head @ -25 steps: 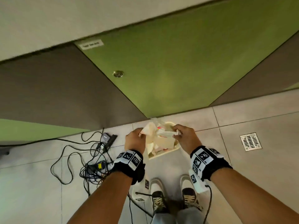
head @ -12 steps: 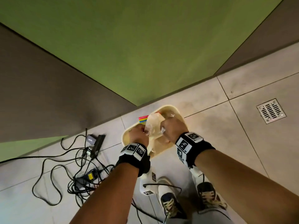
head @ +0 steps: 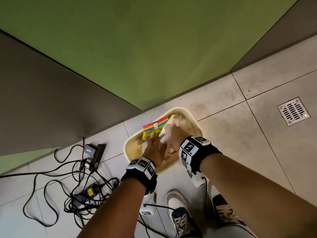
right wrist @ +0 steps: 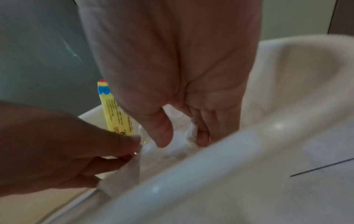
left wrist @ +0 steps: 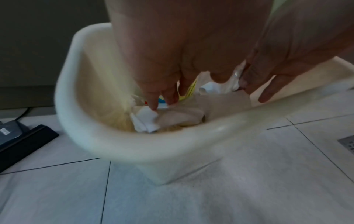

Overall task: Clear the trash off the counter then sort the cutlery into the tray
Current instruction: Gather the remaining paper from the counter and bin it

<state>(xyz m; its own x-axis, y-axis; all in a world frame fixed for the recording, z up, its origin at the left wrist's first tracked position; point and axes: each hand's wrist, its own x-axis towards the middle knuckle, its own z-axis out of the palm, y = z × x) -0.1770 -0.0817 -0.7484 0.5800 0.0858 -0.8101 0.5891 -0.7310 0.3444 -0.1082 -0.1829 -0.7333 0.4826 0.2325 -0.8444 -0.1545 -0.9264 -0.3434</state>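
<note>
A cream trash bin [head: 181,110] stands on the tiled floor against the cabinet base. Both hands reach down into it. My left hand [head: 154,150] has its fingers straight and spread, and they touch a white tissue [left wrist: 147,121] on top of the trash. My right hand [head: 173,136] hangs beside it with relaxed fingers; a strip of clear plastic [right wrist: 191,130] lies against them. A yellow packet [head: 152,129] with red and blue stripes stands at the bin's far left side, and brown paper [left wrist: 220,103] lies under the hands. No cutlery or tray is in view.
A tangle of black cables [head: 77,194] with a power adapter [head: 89,149] lies on the floor to the left. A metal floor drain [head: 293,111] is at the right. My shoes [head: 181,219] stand just behind the bin. Green cabinet doors [head: 154,48] rise in front.
Both hands carried the bundle of paper and plastic trash down into the bin. The fingers that gripped it have loosened, and the yellow packet now stands free in the bin.
</note>
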